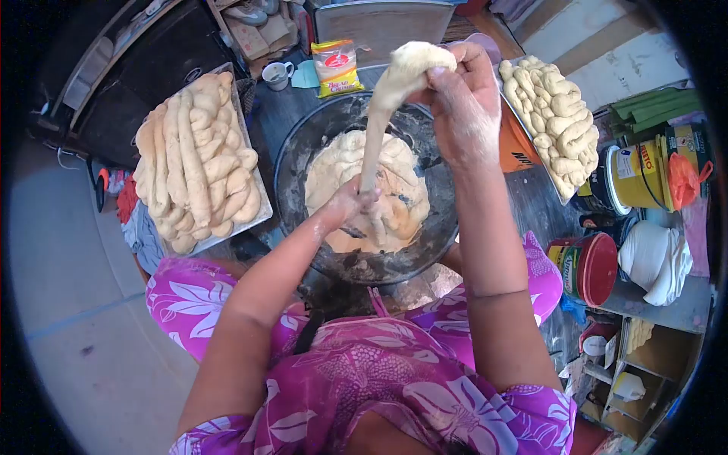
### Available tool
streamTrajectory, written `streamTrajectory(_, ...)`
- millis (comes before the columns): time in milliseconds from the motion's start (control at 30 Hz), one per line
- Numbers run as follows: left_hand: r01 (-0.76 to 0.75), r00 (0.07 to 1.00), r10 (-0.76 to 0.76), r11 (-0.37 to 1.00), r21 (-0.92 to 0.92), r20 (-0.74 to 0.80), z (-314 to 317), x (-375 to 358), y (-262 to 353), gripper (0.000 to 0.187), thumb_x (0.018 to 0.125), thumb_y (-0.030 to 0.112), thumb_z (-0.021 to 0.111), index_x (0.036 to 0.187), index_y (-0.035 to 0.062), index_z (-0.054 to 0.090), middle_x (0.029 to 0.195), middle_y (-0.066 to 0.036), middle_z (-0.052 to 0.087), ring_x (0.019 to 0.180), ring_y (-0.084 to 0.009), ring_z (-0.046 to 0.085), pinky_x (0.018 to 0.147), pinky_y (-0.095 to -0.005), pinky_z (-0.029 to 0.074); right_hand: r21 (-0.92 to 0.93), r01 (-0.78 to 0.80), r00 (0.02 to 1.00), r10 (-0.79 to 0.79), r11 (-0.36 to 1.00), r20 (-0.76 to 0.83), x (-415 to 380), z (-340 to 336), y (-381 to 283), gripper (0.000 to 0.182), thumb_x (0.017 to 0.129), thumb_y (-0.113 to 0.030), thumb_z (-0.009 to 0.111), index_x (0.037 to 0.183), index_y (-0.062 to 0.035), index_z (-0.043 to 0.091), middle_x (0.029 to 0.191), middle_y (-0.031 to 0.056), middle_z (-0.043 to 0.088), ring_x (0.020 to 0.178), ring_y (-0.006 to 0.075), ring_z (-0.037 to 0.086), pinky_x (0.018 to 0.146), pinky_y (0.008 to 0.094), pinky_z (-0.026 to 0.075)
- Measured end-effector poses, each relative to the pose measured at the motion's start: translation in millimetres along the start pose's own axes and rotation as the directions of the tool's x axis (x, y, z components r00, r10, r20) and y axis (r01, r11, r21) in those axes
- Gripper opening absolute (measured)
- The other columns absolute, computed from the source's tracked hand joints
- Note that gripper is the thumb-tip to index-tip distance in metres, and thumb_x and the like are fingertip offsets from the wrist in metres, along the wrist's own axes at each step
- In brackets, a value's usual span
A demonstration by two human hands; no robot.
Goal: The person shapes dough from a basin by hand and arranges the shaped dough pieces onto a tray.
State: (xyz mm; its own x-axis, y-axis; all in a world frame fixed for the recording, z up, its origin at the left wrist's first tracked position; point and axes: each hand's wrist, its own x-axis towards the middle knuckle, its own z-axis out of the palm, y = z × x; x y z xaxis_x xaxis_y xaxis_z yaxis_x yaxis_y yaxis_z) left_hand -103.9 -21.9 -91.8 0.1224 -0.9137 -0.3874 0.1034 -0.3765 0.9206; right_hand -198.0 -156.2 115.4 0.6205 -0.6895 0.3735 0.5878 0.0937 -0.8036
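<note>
A cluttered work area with a dark tabletop (262, 136), pale floor (83, 250) and crowded shelving surrounds a seated person in a magenta garment (364, 379) with a white leaf print.

Writing is partly readable. Beyond the grip, a clear, yellow and red plastic packet (336, 68) reads "BREAD CRUMBS". Just beside the right forearm, an orange panel (517, 152) shows dark letters beginning "NA", the rest cut off. Farther right, a yellow bucket (641, 174) has red lettering too small to read surely; nearer the person, the label on a green tub with a red lid (599, 268) is also unclear.

A long, pale, floury strip of soft dough (375, 136) is held up over a round black basin (283, 205). Its long axis runs from the right hand down toward the person and into the basin; its thick upper end bends over to the right. The right hand (466, 95), dusted with flour, pinches that end between thumb and fingers, nearly closed. The left hand (353, 203) is curled closed around the strip lower down.

Beneath the grip, folded dough (326, 171) lies in the basin among tan powder. Well left of the grip, a tray (265, 206) bears piled dough ropes (186, 159); to its right, another tray (543, 161) bears knotted dough pieces (557, 125).
</note>
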Motion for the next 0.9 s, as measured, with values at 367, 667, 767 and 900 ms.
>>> streamTrajectory(367, -0.050, 0.984, -0.027, 0.907, -0.417, -0.177, -37.2, -23.1, 119.5, 0.016, 0.086, 0.022, 0.054, 0.086, 0.0058, 0.051, 0.065, -0.002, 0.052, 0.052, -0.0112, 0.050, 0.050, -0.0246, 0.044, -0.260, -0.825, 0.548, 0.822, 0.501, -0.156, -125.9, -122.1, 229.6, 0.031, 0.078, -0.026, 0.060, 0.105, -0.0104, 0.058, 0.090, 0.0042, 0.058, 0.076, 0.0143, 0.055, 0.067, 0.0304, 0.047)
streamTrajectory(667, -0.060, 0.998, 0.061, 0.849, 0.526, 0.016, -20.9, 3.7, 0.7, 0.046, 0.077, 0.038, 0.060, 0.105, 0.0019, 0.056, 0.107, -0.023, 0.055, 0.102, -0.0378, 0.051, 0.089, -0.0416, 0.039, -0.768, -0.497, 0.491, 0.599, -0.403, -0.633, -284.9, -158.3, 284.6, 0.061, 0.060, -0.039, 0.072, 0.107, -0.0026, 0.056, 0.083, 0.0192, 0.063, 0.082, 0.0331, 0.062, 0.074, 0.0387, 0.048)
streamTrajectory(767, -0.211, 0.966, 0.215, 0.335, 0.918, 0.143, -32.6, 10.2, -88.7, 0.047, 0.074, 0.038, 0.060, 0.101, 0.0001, 0.058, 0.111, -0.024, 0.052, 0.105, -0.0373, 0.049, 0.092, -0.0435, 0.036, -0.813, -0.581, 0.574, 0.699, -0.019, -0.427, -296.8, -130.0, 335.3, 0.069, 0.059, -0.044, 0.072, 0.110, -0.0010, 0.052, 0.095, 0.0217, 0.060, 0.090, 0.0346, 0.059, 0.078, 0.0404, 0.046)
streamTrajectory(900, 0.040, 0.997, -0.069, 0.330, 0.943, -0.018, -103.4, 25.7, -136.0, 0.036, 0.076, 0.018, 0.050, 0.107, 0.0007, 0.056, 0.115, -0.023, 0.049, 0.108, -0.0375, 0.046, 0.094, -0.0433, 0.034, -0.770, -0.635, 0.659, 0.569, 0.068, -0.492, -278.9, -61.4, 396.3, 0.058, 0.065, -0.033, 0.069, 0.111, -0.0022, 0.052, 0.104, 0.0243, 0.056, 0.099, 0.0345, 0.055, 0.084, 0.0406, 0.043)
